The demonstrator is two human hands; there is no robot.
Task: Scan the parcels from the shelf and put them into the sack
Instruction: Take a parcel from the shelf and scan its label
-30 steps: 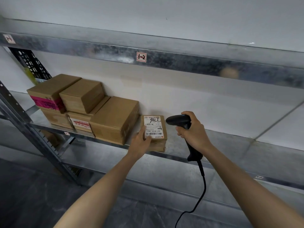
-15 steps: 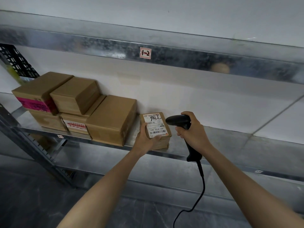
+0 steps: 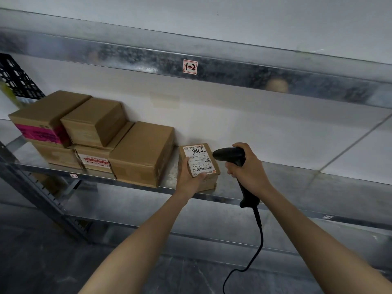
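Gripping the labelled parcel (image 3: 199, 159) with my left hand (image 3: 188, 178), right hand (image 3: 250, 171) clenched round the scanner (image 3: 228, 154) at three o'clock

**Technician A:** Which surface carried the load?

**Technician B:** One tier of a galvanised steel shelf (image 3: 307, 187). Its deck ran left to right along a white wall.

**Technician A:** What rested directly on the deck?

**Technician B:** Four items, all on the left half. From the left there was a plain brown carton (image 3: 55, 154). Touching it was a carton with a red-and-white label (image 3: 93, 160) on its front. A larger plain carton (image 3: 137, 158) touched that one. Just beside it, across a narrow gap, sat a small parcel (image 3: 201, 158) at the front edge, its white shipping label facing up.

**Technician A:** Were there markings on the front lip?

**Technician B:** There was one small white tag (image 3: 73, 176) under the labelled carton and a second tag (image 3: 327, 217) far right.
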